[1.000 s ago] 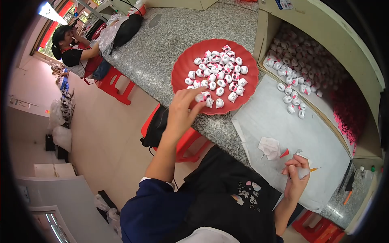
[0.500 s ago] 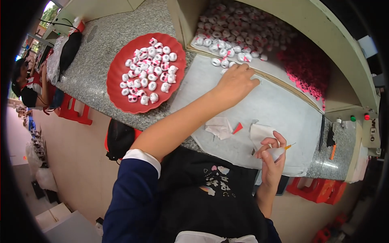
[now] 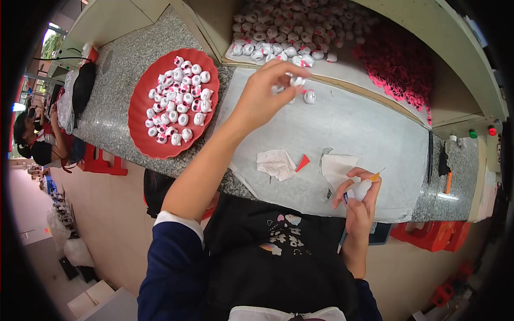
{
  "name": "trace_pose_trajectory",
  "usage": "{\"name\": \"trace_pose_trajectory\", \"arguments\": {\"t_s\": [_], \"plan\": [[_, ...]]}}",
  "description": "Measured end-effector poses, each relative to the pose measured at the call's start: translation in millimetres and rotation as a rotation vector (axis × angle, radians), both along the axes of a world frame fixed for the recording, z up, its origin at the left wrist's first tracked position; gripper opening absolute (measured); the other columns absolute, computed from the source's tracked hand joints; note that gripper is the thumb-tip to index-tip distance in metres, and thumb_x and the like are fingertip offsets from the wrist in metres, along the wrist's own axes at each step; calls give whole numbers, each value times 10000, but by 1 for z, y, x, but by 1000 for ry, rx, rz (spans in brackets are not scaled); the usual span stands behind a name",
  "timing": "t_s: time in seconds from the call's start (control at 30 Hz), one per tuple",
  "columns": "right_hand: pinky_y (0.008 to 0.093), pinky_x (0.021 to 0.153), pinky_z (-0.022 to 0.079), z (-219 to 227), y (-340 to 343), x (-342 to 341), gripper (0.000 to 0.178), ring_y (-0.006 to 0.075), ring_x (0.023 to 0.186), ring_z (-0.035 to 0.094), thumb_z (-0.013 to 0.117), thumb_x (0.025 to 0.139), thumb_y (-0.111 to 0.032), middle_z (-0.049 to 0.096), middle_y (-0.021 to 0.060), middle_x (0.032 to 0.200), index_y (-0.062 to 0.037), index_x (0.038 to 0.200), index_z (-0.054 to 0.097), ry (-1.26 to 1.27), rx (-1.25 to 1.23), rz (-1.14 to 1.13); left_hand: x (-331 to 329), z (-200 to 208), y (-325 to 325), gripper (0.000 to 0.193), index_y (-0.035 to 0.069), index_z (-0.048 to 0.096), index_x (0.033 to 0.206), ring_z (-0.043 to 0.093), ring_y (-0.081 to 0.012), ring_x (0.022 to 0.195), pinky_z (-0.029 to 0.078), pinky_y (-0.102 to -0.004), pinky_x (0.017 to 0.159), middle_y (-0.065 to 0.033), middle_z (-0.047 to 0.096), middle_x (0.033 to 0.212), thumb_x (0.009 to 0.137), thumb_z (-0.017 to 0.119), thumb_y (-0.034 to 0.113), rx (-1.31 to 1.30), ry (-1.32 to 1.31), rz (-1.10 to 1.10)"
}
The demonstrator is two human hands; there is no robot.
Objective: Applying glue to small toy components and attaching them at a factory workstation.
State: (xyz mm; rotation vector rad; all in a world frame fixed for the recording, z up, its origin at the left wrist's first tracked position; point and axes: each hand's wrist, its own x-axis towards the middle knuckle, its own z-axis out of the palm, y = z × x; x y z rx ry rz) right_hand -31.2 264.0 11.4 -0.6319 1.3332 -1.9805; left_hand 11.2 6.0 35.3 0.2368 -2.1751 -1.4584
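My left hand (image 3: 267, 90) is over the far left part of the white-covered work surface. A small white toy head (image 3: 297, 81) is pinched between its thumb and fingers. A few more heads lie under and beside that hand, one white head with pink (image 3: 309, 97) just right of the fingertips. Near the front right, my right hand (image 3: 360, 206) is wrapped round a small white squeeze bottle (image 3: 360, 190) with a yellow needle tip pointing up and right. At the left, a red scalloped plate (image 3: 140, 115) holds many white heads with pink parts.
A shelf compartment at the back holds a heap of white heads (image 3: 300, 32) and a pile of small pink pieces (image 3: 399, 72). Crumpled tissue (image 3: 276, 163), a red triangular piece (image 3: 303, 162) and a white cloth (image 3: 337, 167) lie on the white sheet (image 3: 375, 139). Another person (image 3: 40, 136) sits far left.
My left hand has drawn back left from the shelf edge and now has a head in its fingers. Several heads lie nearer on the sheet. The right hand still grips the bottle.
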Motion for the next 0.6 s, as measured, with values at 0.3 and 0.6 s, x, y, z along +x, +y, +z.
{"name": "trace_pose_trajectory", "arguments": {"t_s": [0.3,0.6], "plan": [[247,533,469,47,-25,26,218,172,762,489,485,694,-33,389,105,928,-7,884,382,16,87,-218,80,-15,83,182,51,484,918,516,-197,873,439,-344,760,-134,485,991,747,543,67,1205,247,-90],[196,524,367,42,-32,34,369,109,603,384,665,640,-227,384,43,800,-66,834,396,329,-139,-481,91,-24,100,195,60,455,912,523,-196,838,434,-311,711,-144,486,971,739,545,46,1064,353,-38]]}}
